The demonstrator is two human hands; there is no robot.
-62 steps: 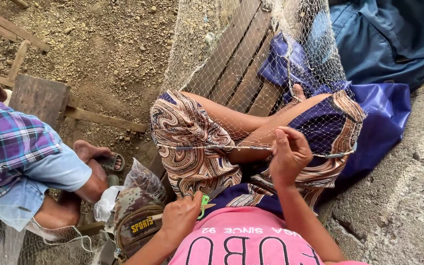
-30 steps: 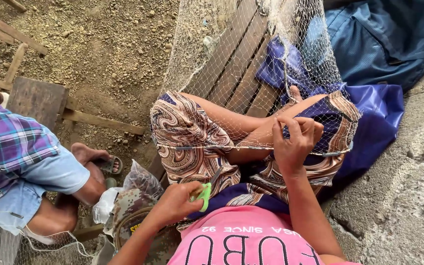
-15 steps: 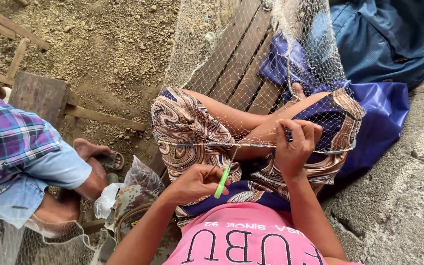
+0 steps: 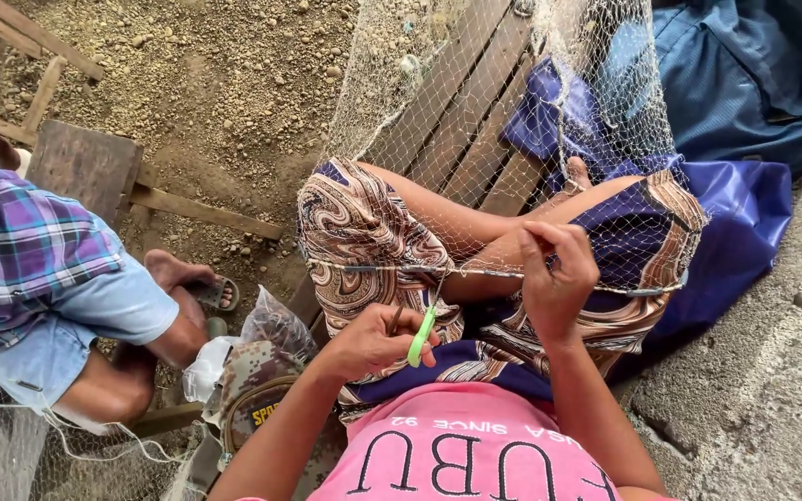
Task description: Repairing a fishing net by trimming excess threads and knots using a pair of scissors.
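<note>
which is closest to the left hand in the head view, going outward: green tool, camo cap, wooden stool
1. green tool: held in the left hand.
2. camo cap: lower left, beside the knee.
3. wooden stool: far upper left, on the gravel.

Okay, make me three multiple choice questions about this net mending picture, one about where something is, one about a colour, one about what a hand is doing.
1. Where does the fishing net lie?
A. across the person's lap
B. rolled up on the gravel
C. hung on a wall

2. What colour is the netting needle?
A. red
B. green
C. black

3. What is the right hand doing?
A. resting flat on the bench
B. holding a cup
C. pinching the net's edge cord

Answers: 1 A, the mesh drapes over the knees and the wooden bench. 2 B, the tool in the left hand is bright green. 3 C, its fingers close on the taut cord.
</note>
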